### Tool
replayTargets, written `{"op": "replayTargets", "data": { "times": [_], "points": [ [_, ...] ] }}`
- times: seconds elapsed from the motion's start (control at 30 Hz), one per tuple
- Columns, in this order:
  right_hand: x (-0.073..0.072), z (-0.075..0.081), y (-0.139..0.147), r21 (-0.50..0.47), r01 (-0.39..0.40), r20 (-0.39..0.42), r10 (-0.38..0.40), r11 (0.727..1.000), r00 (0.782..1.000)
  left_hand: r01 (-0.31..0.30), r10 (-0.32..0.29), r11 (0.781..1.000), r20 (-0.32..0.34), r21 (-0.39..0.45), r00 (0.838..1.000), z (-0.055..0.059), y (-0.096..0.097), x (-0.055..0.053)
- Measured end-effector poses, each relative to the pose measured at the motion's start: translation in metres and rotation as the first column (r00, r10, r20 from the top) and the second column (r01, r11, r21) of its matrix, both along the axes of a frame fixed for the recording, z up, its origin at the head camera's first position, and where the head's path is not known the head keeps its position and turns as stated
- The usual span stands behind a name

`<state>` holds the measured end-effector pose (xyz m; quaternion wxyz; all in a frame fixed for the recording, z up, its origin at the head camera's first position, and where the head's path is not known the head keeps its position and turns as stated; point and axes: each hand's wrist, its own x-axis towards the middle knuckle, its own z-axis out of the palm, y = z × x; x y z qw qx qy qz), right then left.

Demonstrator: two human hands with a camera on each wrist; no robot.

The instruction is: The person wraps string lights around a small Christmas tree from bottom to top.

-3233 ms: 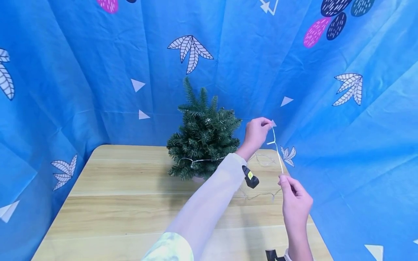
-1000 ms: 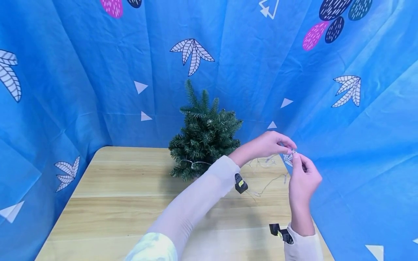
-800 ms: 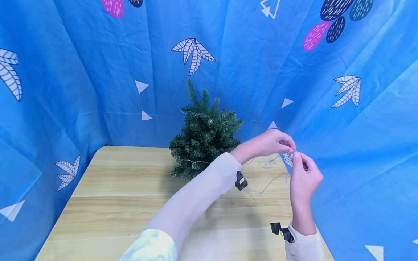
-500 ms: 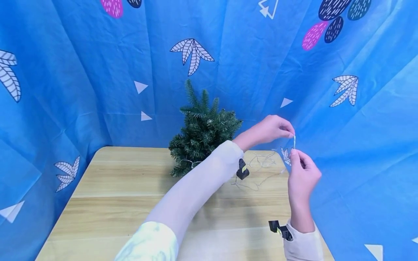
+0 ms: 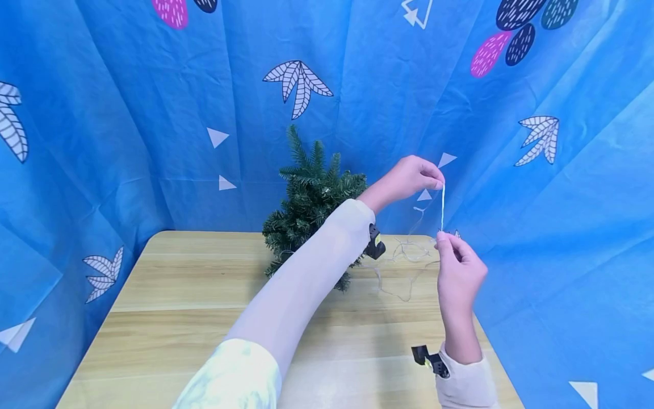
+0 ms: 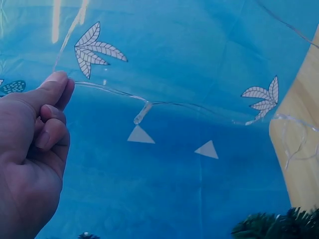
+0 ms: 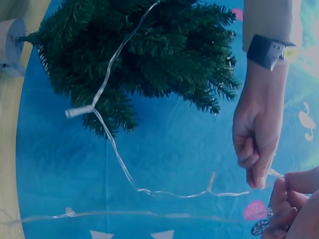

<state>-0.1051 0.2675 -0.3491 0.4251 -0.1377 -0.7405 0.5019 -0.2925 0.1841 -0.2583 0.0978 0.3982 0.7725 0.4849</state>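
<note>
Thumb and fingertips of my left hand [image 5: 414,175] pinch a clear-wired string light [image 5: 443,207] to the right of a small artificial Christmas tree [image 5: 311,199]. Below it, my right hand [image 5: 461,270] pinches the same strand, and a short, nearly upright length runs between the two. In the left wrist view, the string light [image 6: 112,89] leads away from my left hand [image 6: 37,134], with a small bulb [image 6: 142,113] hanging off it. The right wrist view has my left hand [image 7: 259,129] close to my right hand [image 7: 296,206]. More strand [image 7: 112,134] crosses before the branches.
Loose loops of the strand [image 5: 409,250] lie on the wooden table [image 5: 168,324], right of the tree. The tree's pale base [image 7: 11,47] shows in the right wrist view. A blue patterned cloth [image 5: 179,113] hangs behind and at both sides. My left forearm partly covers the tree.
The hands came together at the right, then drew apart again. My left hand has risen and shifted left, stretching a length of string light between them. My right hand has moved slightly left.
</note>
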Motion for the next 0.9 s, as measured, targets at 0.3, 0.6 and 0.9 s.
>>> {"op": "replayTargets", "data": {
  "times": [0.3,0.6,0.9],
  "points": [
    [0.001,-0.008,-0.005,0.021,0.009,0.008,-0.009,1.0,1.0,-0.051,0.051,0.999,-0.017,0.009,0.999,0.019,-0.008,-0.02],
    [0.008,-0.017,-0.014,0.048,-0.039,0.011,0.039,0.998,0.999,-0.226,0.225,0.974,0.052,0.02,0.973,0.024,-0.027,-0.037],
    [0.013,-0.018,-0.025,0.078,-0.09,-0.012,0.091,0.993,0.996,-0.387,0.385,0.922,0.049,0.029,0.922,0.027,-0.048,-0.052]
  ]
}}
